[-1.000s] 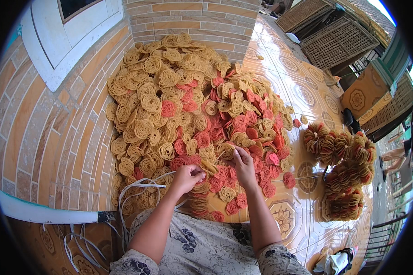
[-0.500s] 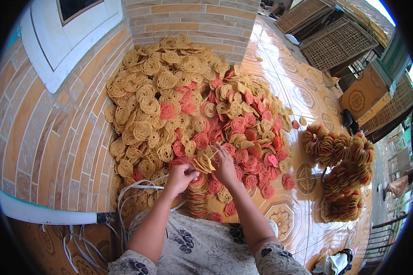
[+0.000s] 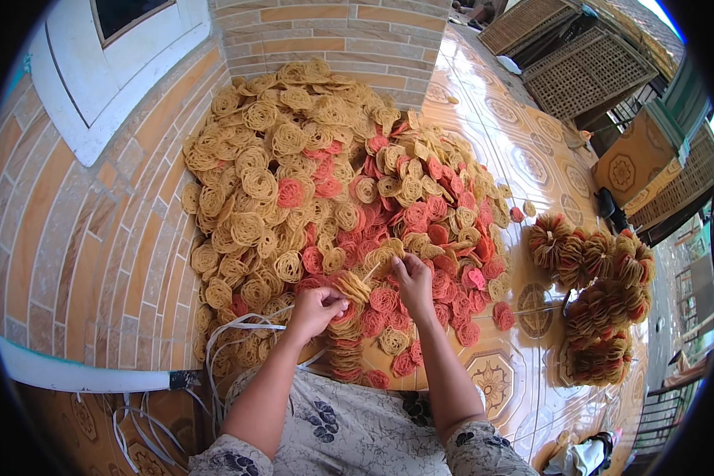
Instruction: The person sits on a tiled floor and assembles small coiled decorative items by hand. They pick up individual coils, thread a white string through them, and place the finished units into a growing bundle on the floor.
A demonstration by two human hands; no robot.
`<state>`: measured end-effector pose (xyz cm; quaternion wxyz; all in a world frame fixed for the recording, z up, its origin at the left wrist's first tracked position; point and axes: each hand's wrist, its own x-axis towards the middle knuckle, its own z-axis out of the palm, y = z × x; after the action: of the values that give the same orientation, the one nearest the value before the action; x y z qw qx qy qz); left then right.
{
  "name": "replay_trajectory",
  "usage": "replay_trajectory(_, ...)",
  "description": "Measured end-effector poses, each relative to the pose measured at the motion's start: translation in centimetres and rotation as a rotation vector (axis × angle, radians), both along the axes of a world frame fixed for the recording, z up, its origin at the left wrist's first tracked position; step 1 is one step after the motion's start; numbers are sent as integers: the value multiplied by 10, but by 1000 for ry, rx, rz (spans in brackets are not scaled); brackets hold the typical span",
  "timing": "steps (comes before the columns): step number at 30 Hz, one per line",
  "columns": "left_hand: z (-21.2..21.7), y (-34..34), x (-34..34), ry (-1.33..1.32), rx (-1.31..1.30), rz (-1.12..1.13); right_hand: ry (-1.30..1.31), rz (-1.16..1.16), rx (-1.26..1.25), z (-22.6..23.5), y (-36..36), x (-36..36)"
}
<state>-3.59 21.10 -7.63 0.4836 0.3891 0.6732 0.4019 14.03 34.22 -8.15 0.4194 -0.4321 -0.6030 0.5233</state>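
Yellow and red crackers, round and lacy with swirled strands, lie in a large pile (image 3: 254,186) ahead of me. My left hand (image 3: 316,312) is closed, its thumb and fingers pinching the top yellow crackers (image 3: 352,287) of a strung stack. Below them the stack of red and yellow crackers (image 3: 345,353) hangs down in front of my lap. A thin pale strip (image 3: 369,274) sticks out of the top crackers toward my right hand. Between the fingers of my right hand (image 3: 413,285) is a yellow cracker (image 3: 384,257), close to the strip's end; whether the strip passes through it is unclear.
Finished-looking bundles of strung crackers (image 3: 599,309) lie on the tiled floor at right. Loose white strips (image 3: 242,321) curl beside my left forearm. A brick-patterned wall (image 3: 127,254) bounds the left side, and woven racks (image 3: 587,75) stand at far right.
My right hand has moved right, away from the left hand, and a yellow cracker now shows in its fingers. The left hand stays in nearly the same place, still pinching the stack.
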Motion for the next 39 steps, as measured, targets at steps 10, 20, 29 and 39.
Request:
replay_trajectory(10,0,0,3,-28,68,23,189,57,-74,19,-13,-3)
replay_trajectory(20,-4,-2,1,-85,96,50,-336,206,571,31,-16,3)
replay_trajectory(29,-1,-38,-36,-158,101,207,-643,145,724,-8,-7,-76)
replay_trajectory(39,-10,-22,-28,-193,82,182,91,281,-153,14,-1,-49)
